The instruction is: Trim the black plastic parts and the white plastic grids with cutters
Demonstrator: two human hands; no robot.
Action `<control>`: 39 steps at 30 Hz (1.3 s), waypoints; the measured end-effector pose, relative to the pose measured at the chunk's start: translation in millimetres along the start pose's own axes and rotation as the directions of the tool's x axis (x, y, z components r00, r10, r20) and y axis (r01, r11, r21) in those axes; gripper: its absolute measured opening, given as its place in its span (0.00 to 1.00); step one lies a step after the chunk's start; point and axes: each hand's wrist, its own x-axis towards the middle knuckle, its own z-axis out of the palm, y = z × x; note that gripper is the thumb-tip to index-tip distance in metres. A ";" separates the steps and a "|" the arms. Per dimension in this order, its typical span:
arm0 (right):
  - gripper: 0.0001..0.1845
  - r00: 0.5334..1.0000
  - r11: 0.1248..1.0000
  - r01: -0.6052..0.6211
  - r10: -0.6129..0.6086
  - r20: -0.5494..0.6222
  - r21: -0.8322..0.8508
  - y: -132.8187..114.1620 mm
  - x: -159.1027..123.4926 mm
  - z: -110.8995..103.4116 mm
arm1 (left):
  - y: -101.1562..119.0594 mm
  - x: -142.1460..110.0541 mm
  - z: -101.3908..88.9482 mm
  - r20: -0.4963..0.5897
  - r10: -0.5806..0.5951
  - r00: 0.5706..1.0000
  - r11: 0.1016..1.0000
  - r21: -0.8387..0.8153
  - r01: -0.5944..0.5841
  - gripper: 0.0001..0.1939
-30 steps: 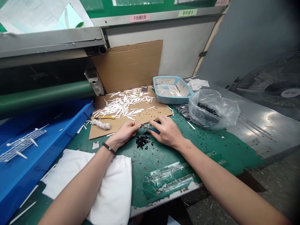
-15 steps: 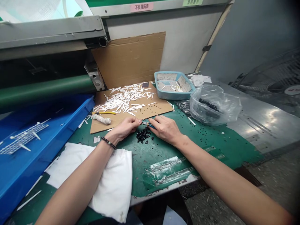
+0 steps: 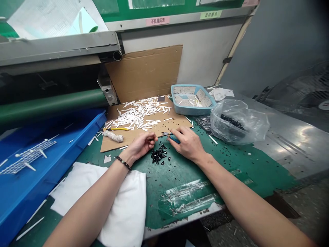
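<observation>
My right hand (image 3: 188,143) is closed round a pair of cutting pliers (image 3: 174,138) with blue handles, jaws pointing left. Just left of the jaws, my left hand (image 3: 143,145) is closed, fingertips pinched together; a small dark piece seems to be between them, too small to make out fully. Below and between both hands lies a pile of small shiny black pieces (image 3: 158,155) on the green mat (image 3: 185,175). A dark bead bracelet circles my left wrist.
Many white sticks (image 3: 138,115) lie on a cardboard sheet (image 3: 110,145), beside yellow-handled pliers (image 3: 120,129). Behind stands a light-blue basket (image 3: 192,110); a clear plastic bag (image 3: 239,132) holds black pieces. At left are a blue tray (image 3: 51,164) and a white cloth (image 3: 128,202).
My left hand has drawn slightly away from the pliers' jaws and its fingers have curled inward. The pliers stay in my right hand. The whole view has shifted a little.
</observation>
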 end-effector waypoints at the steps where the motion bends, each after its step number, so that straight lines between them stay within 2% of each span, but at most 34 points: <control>1: 0.15 1.000 1.000 -0.006 0.006 -0.001 0.007 -0.3 0.3 0.1 | -2.2 1.0 2.8 -0.024 0.017 1.000 0.996 0.090 -0.015 0.07; 3: 0.15 1.000 1.000 -0.014 0.014 -0.001 0.021 -0.6 0.8 0.4 | -6.4 2.9 7.5 -0.053 0.085 0.995 0.939 0.338 -0.063 0.08; 4: 0.15 1.000 1.000 -0.017 0.017 0.001 0.027 -0.5 0.9 0.5 | -8.3 3.7 9.0 -0.041 0.136 0.990 0.868 0.486 -0.099 0.08; 7: 0.15 1.000 0.999 -0.021 0.021 0.006 0.030 -0.2 0.9 1.1 | -12.5 5.8 10.6 0.099 0.259 0.961 0.505 0.834 -0.222 0.07; 9: 0.15 1.000 0.999 -0.024 0.023 0.008 0.034 -0.4 1.0 1.2 | -13.9 6.6 10.3 0.188 0.248 0.950 0.316 0.912 -0.263 0.10; 10: 0.14 1.000 0.999 -0.024 0.024 0.008 0.038 -0.8 1.2 1.0 | -14.2 6.8 10.2 0.210 0.232 0.950 0.264 0.926 -0.269 0.11; 12: 0.13 1.000 0.998 -0.026 0.025 0.007 0.050 -1.9 1.8 0.3 | -14.1 6.8 10.7 0.216 0.210 0.953 0.221 0.940 -0.262 0.11; 14: 0.13 1.000 0.998 -0.027 0.027 0.007 0.058 -3.1 2.3 -0.9 | -12.9 6.5 11.6 0.194 0.219 0.956 0.241 0.939 -0.246 0.10; 15: 0.13 1.000 0.998 -0.025 0.025 0.008 0.060 -3.5 2.5 -1.6 | -12.1 6.1 12.0 0.176 0.230 0.957 0.282 0.929 -0.239 0.09; 17: 0.14 1.000 0.998 -0.023 0.022 0.010 0.066 -3.9 2.6 -3.0 | -10.0 5.1 12.1 0.121 0.241 0.963 0.440 0.871 -0.219 0.08; 20: 0.13 1.000 0.996 -0.012 0.010 0.019 0.084 -4.0 2.4 -4.7 | -7.0 3.1 10.5 0.000 0.176 0.984 0.752 0.646 -0.134 0.08; 21: 0.13 1.000 0.996 -0.007 0.004 0.025 0.091 -4.1 2.4 -5.2 | -6.1 2.4 9.8 -0.032 0.147 0.989 0.823 0.558 -0.104 0.08; 23: 0.13 0.999 0.995 0.002 -0.006 0.039 0.104 -4.6 2.4 -6.0 | -4.8 1.0 8.9 -0.070 0.119 0.990 0.898 0.433 -0.078 0.08; 32: 0.12 0.997 0.990 0.027 -0.036 0.064 0.138 -6.0 2.8 -8.5 | -2.9 -3.1 11.2 -0.060 0.099 0.993 0.938 0.339 -0.073 0.09; 39: 0.13 0.996 0.989 0.046 -0.057 0.072 0.143 -4.6 2.1 -6.8 | -3.0 -5.8 7.6 0.008 0.077 0.997 0.945 0.319 -0.075 0.11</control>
